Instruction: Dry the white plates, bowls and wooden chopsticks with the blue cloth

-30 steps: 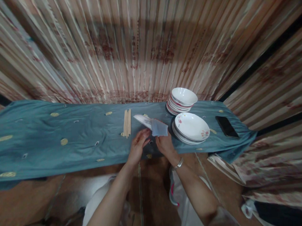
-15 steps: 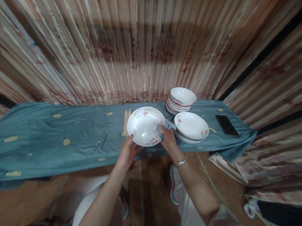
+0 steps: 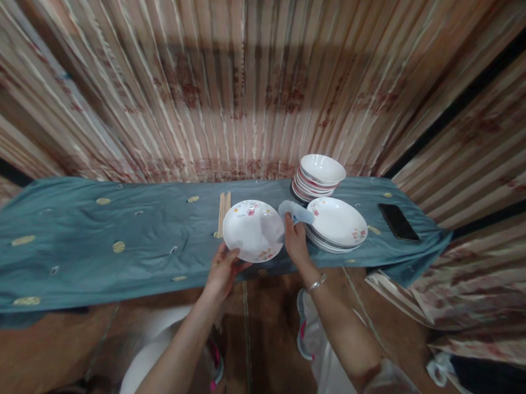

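Observation:
My left hand (image 3: 223, 271) grips the near-left rim of a white plate (image 3: 252, 232) with a floral pattern, thumb on its upper face. The plate is held up over the front of the table, tilted a little. Just off its right edge, my right hand (image 3: 295, 239) is closed around a light blue cloth (image 3: 295, 210). Part of the cloth reaches over the left rim of a stack of similar floral plates (image 3: 337, 223). Several wooden chopsticks (image 3: 224, 213) lie behind the held plate, to its left.
Behind the plate stack stands a pile of white bowls (image 3: 320, 174), some with red bands. A black phone (image 3: 398, 221) lies at the right end. A green-blue tablecloth (image 3: 147, 237) covers the long table, and a pleated curtain (image 3: 206, 89) hangs close behind it.
My right hand with the cloth has come off the plate's right side and now sits slightly apart from it. The plate has tipped and dropped slightly in my left hand.

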Motion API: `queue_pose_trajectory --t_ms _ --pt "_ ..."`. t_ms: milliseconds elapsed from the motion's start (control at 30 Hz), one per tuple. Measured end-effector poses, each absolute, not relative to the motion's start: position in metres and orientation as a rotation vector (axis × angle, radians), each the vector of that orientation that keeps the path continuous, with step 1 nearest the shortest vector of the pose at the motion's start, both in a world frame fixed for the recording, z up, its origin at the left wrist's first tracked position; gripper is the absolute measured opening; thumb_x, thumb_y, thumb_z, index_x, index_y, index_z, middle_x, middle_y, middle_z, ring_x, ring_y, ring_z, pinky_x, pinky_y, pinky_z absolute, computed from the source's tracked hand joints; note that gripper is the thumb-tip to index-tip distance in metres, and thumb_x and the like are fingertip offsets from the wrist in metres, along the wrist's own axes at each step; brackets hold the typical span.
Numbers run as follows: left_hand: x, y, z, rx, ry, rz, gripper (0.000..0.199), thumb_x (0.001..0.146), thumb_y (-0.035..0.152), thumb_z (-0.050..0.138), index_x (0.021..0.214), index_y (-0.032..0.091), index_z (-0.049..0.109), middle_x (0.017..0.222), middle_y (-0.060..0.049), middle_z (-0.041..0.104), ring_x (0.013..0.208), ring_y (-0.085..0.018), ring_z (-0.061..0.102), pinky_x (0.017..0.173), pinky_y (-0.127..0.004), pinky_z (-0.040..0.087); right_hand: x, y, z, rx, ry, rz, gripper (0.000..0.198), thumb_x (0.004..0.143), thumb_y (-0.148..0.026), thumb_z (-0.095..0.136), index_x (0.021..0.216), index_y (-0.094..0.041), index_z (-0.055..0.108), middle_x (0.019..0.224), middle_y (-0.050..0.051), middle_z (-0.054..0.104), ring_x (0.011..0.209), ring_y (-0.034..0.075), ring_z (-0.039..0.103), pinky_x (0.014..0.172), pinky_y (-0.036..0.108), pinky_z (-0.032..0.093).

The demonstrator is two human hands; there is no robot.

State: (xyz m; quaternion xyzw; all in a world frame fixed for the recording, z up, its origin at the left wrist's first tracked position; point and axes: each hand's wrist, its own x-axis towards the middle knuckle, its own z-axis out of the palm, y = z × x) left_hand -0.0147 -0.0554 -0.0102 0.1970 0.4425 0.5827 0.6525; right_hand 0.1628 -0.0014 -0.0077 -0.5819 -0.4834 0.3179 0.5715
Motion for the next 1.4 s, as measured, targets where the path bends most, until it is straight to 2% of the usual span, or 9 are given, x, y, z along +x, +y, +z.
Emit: queue_pose_trajectory --t_ms 133,200,267,600,867,967,1100,1267,1400 --pt "-0.009 -0.057 -0.017 0.467 1.017 1.288 0.042 0.059 0.019 0.077 0.095 0.019 0.056 0.089 -0.002 0.067 0.076 -0.018 0.066 0.074 -0.044 0.058 0.156 -0.011 -0.009 -1.333 -1.764 0.575 0.046 0.090 -0.049 0.043 0.100 -0.010 0.066 0.107 0.019 0.066 0.111 0.028 0.058 0.098 0.042 0.041" --pt "-0.006 -0.058 -0.019 0.481 1.017 1.279 0.042 0.058 0.021 0.077 0.094 0.019 0.055 0.088 -0.001 0.067 0.077 -0.019 0.066 0.073 -0.044 0.058 0.154 -0.014 -0.011 -1.312 -1.980 0.494 0.050 0.087 -0.045 0.053 0.123 -0.011 0.057 0.134 0.020 0.051 0.130 0.029 0.043 0.107 0.046 0.033" --pt "-0.005 -0.058 -0.020 0.490 1.008 1.262 0.043 0.058 0.022 0.078 0.093 0.019 0.054 0.087 -0.001 0.067 0.076 -0.019 0.066 0.073 -0.044 0.058 0.156 -0.015 -0.012 -1.345 -2.064 0.437 0.062 0.084 -0.043 0.059 0.136 -0.012 0.045 0.146 0.019 0.038 0.137 0.030 0.034 0.110 0.049 0.030" --pt "-0.004 -0.057 -0.020 0.472 0.997 1.253 0.038 0.060 0.020 0.076 0.092 0.017 0.056 0.083 -0.001 0.068 0.073 -0.016 0.066 0.073 -0.040 0.057 0.153 -0.025 -0.007 -1.212 -2.060 0.446 0.038 0.094 -0.033 0.045 0.128 -0.018 0.053 0.127 0.012 0.059 0.120 0.023 0.053 0.103 0.039 0.042" --pt "-0.010 -0.057 -0.017 0.487 0.984 1.212 0.034 0.062 0.019 0.076 0.092 0.015 0.060 0.081 -0.002 0.069 0.070 -0.015 0.065 0.074 -0.038 0.058 0.146 -0.026 -0.006 -1.451 -2.352 0.436 0.035 0.095 -0.024 0.039 0.123 -0.017 0.059 0.125 0.013 0.059 0.116 0.021 0.055 0.100 0.034 0.042" --pt "-0.011 -0.058 -0.017 0.498 0.995 1.238 0.056 0.062 0.017 0.076 0.114 0.020 0.055 0.073 0.002 0.066 0.067 -0.014 0.063 0.074 -0.040 0.058 0.154 -0.024 0.000 -1.644 -2.400 0.412 0.033 0.090 -0.014 0.041 0.115 -0.016 0.063 0.116 0.012 0.063 0.108 0.022 0.059 0.092 0.032 0.046" --pt "-0.009 -0.061 -0.017 0.511 1.005 1.243 0.091 0.063 0.015 0.075 0.142 0.028 0.030 0.070 0.005 0.063 0.073 -0.017 0.064 0.074 -0.041 0.058 0.162 -0.016 -0.005 -1.804 -2.382 0.312 0.033 0.087 -0.010 0.041 0.111 -0.010 0.062 0.112 0.016 0.063 0.104 0.025 0.059 0.091 0.035 0.046" --pt "-0.005 -0.065 -0.018 0.565 0.999 1.227 0.096 0.066 0.018 0.075 0.145 0.031 0.023 0.099 -0.004 0.068 0.088 -0.022 0.065 0.069 -0.038 0.059 0.164 0.002 -0.023 -1.656 -2.261 0.303 0.044 0.086 -0.013 0.042 0.128 -0.007 0.051 0.133 0.020 0.050 0.120 0.027 0.049 0.105 0.041 0.036" --pt "-0.004 -0.067 -0.017 0.629 0.991 1.207 0.100 0.064 0.022 0.077 0.146 0.031 0.022 0.100 -0.004 0.068 0.086 -0.023 0.065 0.069 -0.037 0.059 0.159 0.014 -0.030 -1.534 -2.161 0.412 0.054 0.083 -0.019 0.049 0.135 -0.007 0.045 0.141 0.021 0.042 0.131 0.030 0.039 0.109 0.046 0.031"
